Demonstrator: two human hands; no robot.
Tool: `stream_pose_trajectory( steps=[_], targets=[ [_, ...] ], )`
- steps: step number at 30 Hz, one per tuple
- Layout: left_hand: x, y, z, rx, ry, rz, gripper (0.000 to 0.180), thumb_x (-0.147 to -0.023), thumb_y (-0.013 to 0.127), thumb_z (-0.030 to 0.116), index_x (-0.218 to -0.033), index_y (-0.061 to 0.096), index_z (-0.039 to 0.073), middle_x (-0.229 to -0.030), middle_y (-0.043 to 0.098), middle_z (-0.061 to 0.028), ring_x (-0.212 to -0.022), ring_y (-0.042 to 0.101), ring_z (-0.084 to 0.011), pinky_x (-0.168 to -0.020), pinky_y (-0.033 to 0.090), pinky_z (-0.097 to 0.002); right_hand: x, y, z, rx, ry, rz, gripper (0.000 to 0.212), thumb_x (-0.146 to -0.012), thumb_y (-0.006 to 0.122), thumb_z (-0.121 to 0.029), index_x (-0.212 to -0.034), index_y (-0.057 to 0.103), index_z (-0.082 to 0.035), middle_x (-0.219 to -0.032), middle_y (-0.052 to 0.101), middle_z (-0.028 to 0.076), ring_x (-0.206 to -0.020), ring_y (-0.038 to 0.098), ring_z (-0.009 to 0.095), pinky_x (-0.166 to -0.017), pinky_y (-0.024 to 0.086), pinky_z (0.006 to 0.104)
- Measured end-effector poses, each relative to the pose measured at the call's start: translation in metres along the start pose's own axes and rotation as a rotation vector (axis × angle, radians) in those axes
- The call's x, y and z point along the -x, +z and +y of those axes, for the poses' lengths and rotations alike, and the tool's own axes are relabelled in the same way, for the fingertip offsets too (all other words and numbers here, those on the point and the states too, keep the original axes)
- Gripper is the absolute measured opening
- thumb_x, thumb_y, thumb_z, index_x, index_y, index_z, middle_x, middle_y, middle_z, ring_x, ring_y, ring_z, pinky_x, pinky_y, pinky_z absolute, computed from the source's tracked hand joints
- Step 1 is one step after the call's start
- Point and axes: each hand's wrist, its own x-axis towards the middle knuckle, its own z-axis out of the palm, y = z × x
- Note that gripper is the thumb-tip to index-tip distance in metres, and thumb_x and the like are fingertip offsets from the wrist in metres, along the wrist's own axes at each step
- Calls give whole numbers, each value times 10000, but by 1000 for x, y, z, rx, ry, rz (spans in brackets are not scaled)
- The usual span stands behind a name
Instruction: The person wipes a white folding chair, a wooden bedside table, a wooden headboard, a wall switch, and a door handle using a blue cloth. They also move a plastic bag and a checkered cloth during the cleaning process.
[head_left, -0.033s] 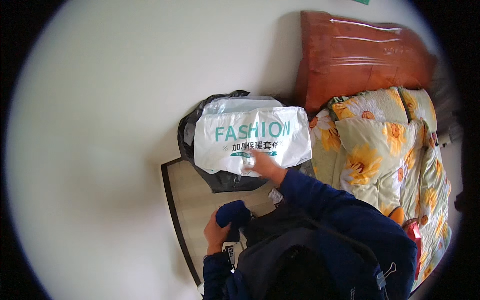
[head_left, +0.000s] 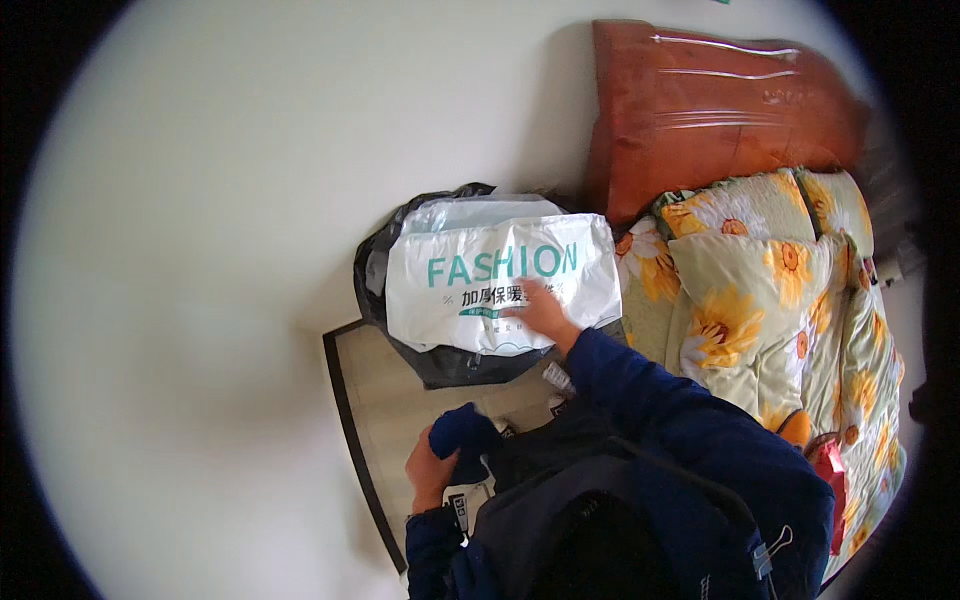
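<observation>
Fingers (head_left: pixel 533 290) of the right hand (head_left: pixel 548 316) have moved slightly up and to the right across the white plastic packaging bag (head_left: pixel 420 325) since the earlier frame, baring lower print and hiding some of the line above; the left hand (head_left: pixel 430 470) has barely changed place. The right hand lies palm down, loosely spread over the bag's printed face, its forearm slanting in from the lower right. Curled around a dark blue cloth bundle (head_left: pixel 463 432), the left hand is well below and left of the right hand, the 2 clearly apart. A black-and-white tag (head_left: pixel 459 508) hangs just below the left hand. Under the white bag, around the right hand, spreads a black plastic bag (head_left: pixel 455 370). Pale floor (head_left: pixel 385 385) shows above the left hand, with a plain wall (head_left: pixel 200 220) to its left. Right of the right hand are sunflower-print pillows (head_left: pixel 735 310); farther ahead stands a reddish-brown headboard (head_left: pixel 700 150)
</observation>
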Motion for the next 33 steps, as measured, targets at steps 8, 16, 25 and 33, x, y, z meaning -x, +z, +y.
stream_pose_trajectory(
  steps=[8,16,25,33],
  targets=[
    [-28,-20,-28,-23,-6,-41,627,-624,801,287,-1179,549,143,-1003,659,-170,-926,630,-357,-795,499,-415,76,19,148,-580,862,7,728,-743,686,-578,-905,611,127,-747,648,177,-605,608,254,-568,483,380],
    [-103,-15,-42,-101,282,-212,621,-625,789,336,-1167,556,143,-986,659,-174,-901,626,-371,-771,495,-438,39,37,80,-1424,899,844,319,-729,718,-31,-1008,596,63,-889,635,122,-712,621,256,-622,504,375],
    [-143,-6,-2,2,506,-358,677,-592,839,267,-1166,562,41,-1070,626,-212,-983,604,-378,-827,484,-453,77,-183,-32,-1320,25,1029,385,-725,651,21,-1104,579,10,-951,646,104,-785,631,221,-703,521,367],
    [-132,-10,45,-46,564,-258,664,-587,822,283,-1147,574,26,-1062,626,-231,-969,605,-383,-843,472,-434,388,-406,189,-885,43,1489,437,-870,497,-159,-1285,507,-21,-935,611,46,-777,572,151,-686,495,306]
  ],
)
